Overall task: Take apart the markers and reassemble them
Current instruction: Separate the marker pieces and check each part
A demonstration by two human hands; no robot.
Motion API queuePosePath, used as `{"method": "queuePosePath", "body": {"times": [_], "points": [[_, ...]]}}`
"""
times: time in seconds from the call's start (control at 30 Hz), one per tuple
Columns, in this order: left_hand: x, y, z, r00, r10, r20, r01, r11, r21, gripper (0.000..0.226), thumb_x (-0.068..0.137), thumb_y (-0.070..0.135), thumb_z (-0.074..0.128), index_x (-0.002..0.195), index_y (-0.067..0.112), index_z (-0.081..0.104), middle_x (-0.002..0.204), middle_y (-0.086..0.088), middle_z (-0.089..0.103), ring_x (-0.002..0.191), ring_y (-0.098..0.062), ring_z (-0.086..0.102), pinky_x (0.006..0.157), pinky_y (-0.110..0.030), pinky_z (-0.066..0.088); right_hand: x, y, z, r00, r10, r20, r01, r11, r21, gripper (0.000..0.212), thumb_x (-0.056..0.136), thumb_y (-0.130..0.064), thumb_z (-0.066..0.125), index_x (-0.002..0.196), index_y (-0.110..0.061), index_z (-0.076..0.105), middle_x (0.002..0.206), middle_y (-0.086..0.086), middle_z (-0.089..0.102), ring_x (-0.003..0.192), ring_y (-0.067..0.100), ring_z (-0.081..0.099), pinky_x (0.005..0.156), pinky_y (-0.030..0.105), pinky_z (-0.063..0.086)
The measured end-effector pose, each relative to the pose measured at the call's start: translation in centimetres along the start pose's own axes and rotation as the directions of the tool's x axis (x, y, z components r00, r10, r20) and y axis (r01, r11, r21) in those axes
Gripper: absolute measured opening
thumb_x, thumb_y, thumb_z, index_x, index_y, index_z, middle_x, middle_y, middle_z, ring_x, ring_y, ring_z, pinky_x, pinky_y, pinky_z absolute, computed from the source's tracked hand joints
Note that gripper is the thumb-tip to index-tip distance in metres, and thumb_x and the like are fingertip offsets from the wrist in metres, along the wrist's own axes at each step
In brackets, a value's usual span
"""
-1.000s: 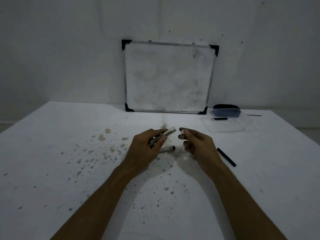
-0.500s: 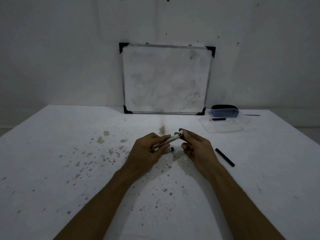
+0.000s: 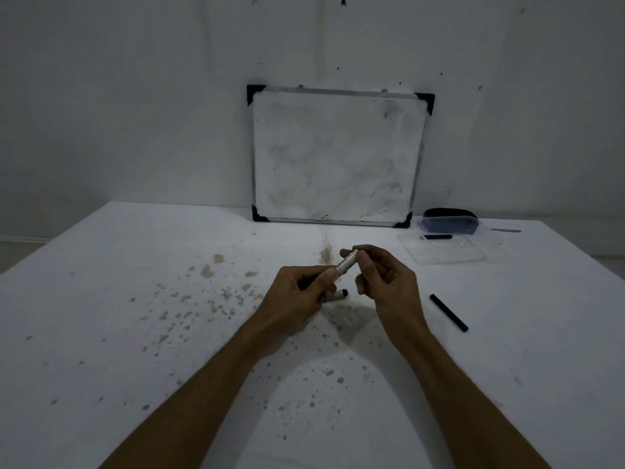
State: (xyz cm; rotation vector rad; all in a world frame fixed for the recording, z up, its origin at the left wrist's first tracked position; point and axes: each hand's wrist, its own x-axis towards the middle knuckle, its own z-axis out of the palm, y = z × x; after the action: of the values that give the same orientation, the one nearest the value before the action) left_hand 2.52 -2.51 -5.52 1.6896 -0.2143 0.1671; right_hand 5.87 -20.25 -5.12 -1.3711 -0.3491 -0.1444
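Note:
My left hand (image 3: 299,294) grips a white marker barrel (image 3: 346,263) that points up and to the right. My right hand (image 3: 385,279) pinches the barrel's far end with its fingertips; whatever small piece sits there is hidden by the fingers. A second marker piece (image 3: 338,295) with a dark tip lies on the table just under my hands. A thin black ink rod (image 3: 448,312) lies on the table to the right of my right hand.
A small whiteboard (image 3: 338,157) leans against the back wall. At the back right stand a clear tray (image 3: 443,253) holding a black piece (image 3: 438,237) and a clear tub (image 3: 451,225) with a dark object. The white table (image 3: 135,316) is stained with brown specks.
My hands were apart a second ago, the right one holding a small piece. They have come together, and the right fingertips now sit on the end of the barrel.

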Motion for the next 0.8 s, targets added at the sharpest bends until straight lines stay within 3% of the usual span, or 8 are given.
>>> {"method": "queuePosePath", "body": {"times": [0.2,0.33,0.43,0.5,0.57,0.63,0.7,0.8], "points": [[0.1,0.6,-1.2,0.971,-0.097,0.217,0.142,0.969,-0.203,0.032,0.105,0.027,0.053,0.123,0.01,0.073,0.067,0.003,0.052,0.046,-0.008,0.03,0.04,-0.019,0.025,-0.3,-0.7,-0.1,0.989,0.07,0.129,-0.087,0.987,0.134,0.018,0.101,-0.016,0.06,0.11,-0.004,0.071,0.116,0.014,0.077,0.057,0.015,0.042,0.057,0.022,0.045],[0.3,0.8,-1.0,0.968,-0.148,0.204,0.186,0.966,-0.182,0.033,0.104,0.03,0.055,0.122,0.009,0.074,0.068,0.002,0.054,0.046,-0.008,0.033,0.04,-0.018,0.027,-0.2,-0.5,-0.3,0.978,0.151,0.145,-0.174,0.971,0.162,0.021,0.1,-0.02,0.062,0.115,-0.009,0.072,0.118,0.01,0.077,0.062,0.015,0.046,0.062,0.024,0.048],[0.8,1.9,0.2,0.985,-0.168,0.039,0.172,0.965,-0.199,0.034,0.105,0.032,0.055,0.122,0.008,0.072,0.08,-0.002,0.069,0.061,-0.015,0.062,0.054,-0.02,0.05,-0.1,0.1,0.1,0.985,0.171,-0.03,-0.172,0.985,-0.032,0.029,0.099,-0.035,0.064,0.125,-0.024,0.069,0.114,0.0,0.077,0.074,0.011,0.057,0.071,0.026,0.052],[1.5,2.7,0.7,0.983,-0.174,-0.051,0.15,0.939,-0.31,0.033,0.107,0.031,0.051,0.121,0.009,0.07,0.096,-0.007,0.08,0.091,-0.02,0.077,0.075,-0.027,0.06,-0.1,-0.1,0.5,0.981,0.113,-0.155,-0.14,0.975,-0.171,0.032,0.095,-0.044,0.067,0.124,-0.029,0.067,0.108,-0.004,0.073,0.082,0.01,0.065,0.072,0.023,0.053],[2.4,3.2,0.8,0.986,-0.144,-0.081,0.111,0.941,-0.32,0.032,0.109,0.031,0.047,0.12,0.009,0.066,0.108,-0.007,0.081,0.107,-0.019,0.076,0.093,-0.033,0.058,0.0,-0.7,0.6,0.985,0.064,-0.16,-0.111,0.946,-0.303,0.036,0.092,-0.049,0.068,0.119,-0.027,0.067,0.104,-0.01,0.071,0.092,0.006,0.068,0.072,0.017,0.052],[3.4,3.2,0.9,0.99,-0.117,-0.076,0.092,0.958,-0.271,0.034,0.11,0.031,0.045,0.121,0.005,0.063,0.113,-0.006,0.08,0.111,-0.018,0.074,0.105,-0.038,0.054,-0.2,-1.0,0.7,0.993,0.078,-0.093,-0.108,0.918,-0.382,0.039,0.089,-0.055,0.069,0.114,-0.025,0.069,0.1,-0.012,0.073,0.09,0.006,0.07,0.073,0.018,0.054],[4.3,3.0,1.0,0.989,-0.133,-0.07,0.112,0.964,-0.243,0.035,0.109,0.032,0.046,0.122,0.004,0.062,0.113,-0.005,0.08,0.112,-0.017,0.074,0.11,-0.041,0.05,-0.2,-1.0,0.9,0.995,0.073,-0.061,-0.093,0.888,-0.451,0.038,0.088,-0.055,0.07,0.109,-0.023,0.073,0.097,-0.009,0.076,0.086,0.006,0.072,0.075,0.023,0.058],[5.4,2.5,1.4,0.986,-0.165,-0.03,0.157,0.971,-0.179,0.036,0.109,0.035,0.046,0.123,0.006,0.062,0.112,-0.002,0.081,0.114,-0.017,0.073,0.111,-0.041,0.048,-0.1,-0.6,0.5,0.993,0.059,-0.102,-0.105,0.836,-0.539,0.034,0.091,-0.051,0.07,0.107,-0.022,0.075,0.095,-0.009,0.076,0.083,0.001,0.07,0.071,0.016,0.053]]}}
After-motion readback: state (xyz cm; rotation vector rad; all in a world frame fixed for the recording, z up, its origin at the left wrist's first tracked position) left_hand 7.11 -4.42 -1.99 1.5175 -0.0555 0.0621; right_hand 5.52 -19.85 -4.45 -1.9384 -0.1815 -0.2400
